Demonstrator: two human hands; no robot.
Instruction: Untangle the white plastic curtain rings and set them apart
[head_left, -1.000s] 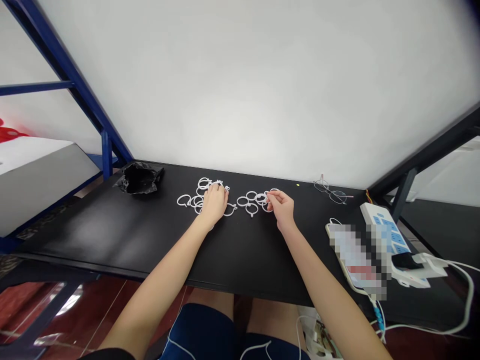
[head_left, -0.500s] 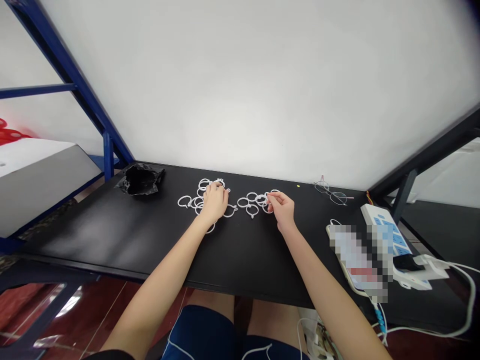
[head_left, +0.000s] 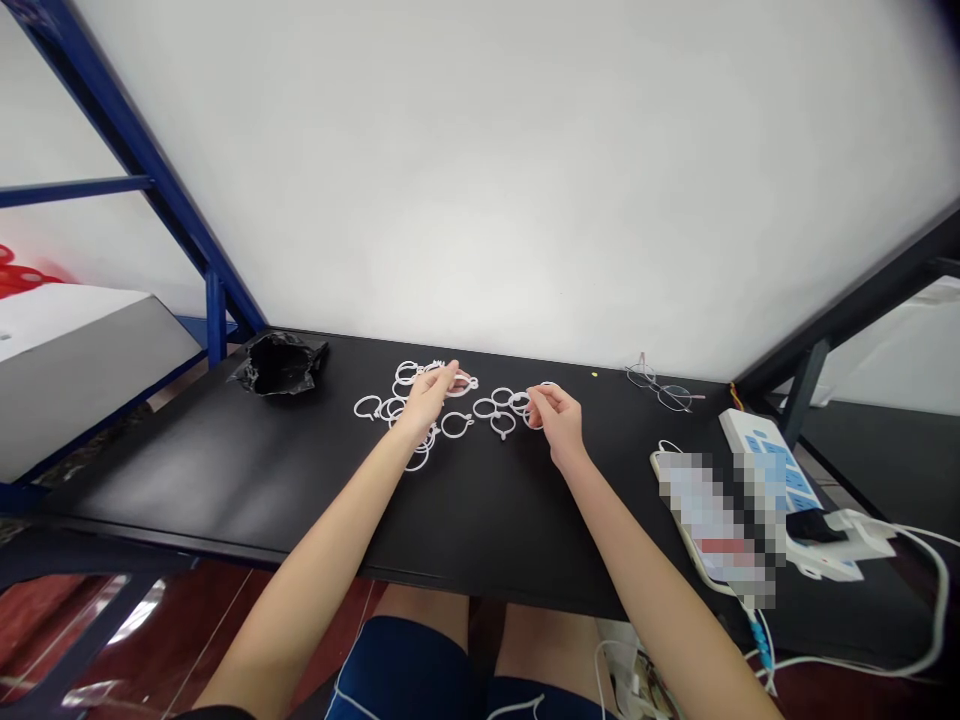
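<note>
black bench (head_left: 225,490): left hand (head_left: 429,397) just turned up from the pile of white plastic rings (head_left: 391,408) beside its fingers, now pinching a single ring (head_left: 472,382), so one's separated; right hand (head_left: 556,420) still pinches the white ring cluster (head_left: 497,413) left of its fingers.

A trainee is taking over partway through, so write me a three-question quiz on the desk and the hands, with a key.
1. True or false: the bag lies to the left of the left hand.
2. Which lies closest to the wall?
A) phone
B) glasses
C) power strip
3. Fill in: the left hand holds a white ____.

Key:
1. True.
2. B.
3. Ring.
</note>
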